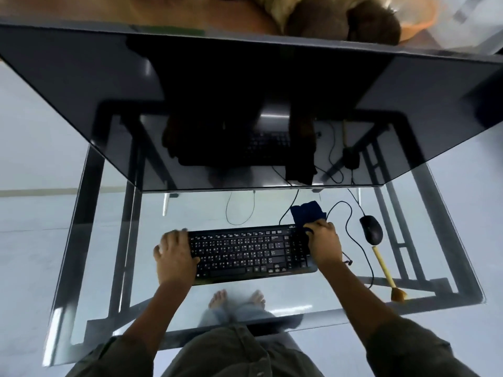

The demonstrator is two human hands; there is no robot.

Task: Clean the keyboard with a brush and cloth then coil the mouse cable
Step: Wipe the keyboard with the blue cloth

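Nearest the camera, the person's olive sleeves and lap fill the bottom edge, with bare feet visible through the glass table (pixel 89 268) below. At the left, the left hand (pixel 174 254) lies flat over the left end of the black keyboard (pixel 250 251), fingers spread and pressing down rather than wrapped around anything; it looks like a steadying hold. The keyboard sits at the middle of the table, in front of a large dark monitor (pixel 245 99). At the keyboard's right end, the right hand (pixel 325 243) has its fingers closed on a dark blue cloth (pixel 307 212), which bunches up past the far right corner of the keys.

Further right, the mouse (pixel 370 229) rests apart from the keyboard, its cable (pixel 351 227) looping loosely behind the cloth and down the table. The wooden-handled brush (pixel 385 270) lies beyond that, near the table's right front edge, bristles toward the person.

Risks, as I judge them: a wide sweep of the cloth could snag the slack cable and drag the mouse; the keyboard may slide on smooth glass if the left hand eases off; the brush sits close enough to the edge that a knock from the right forearm could send it to the floor.
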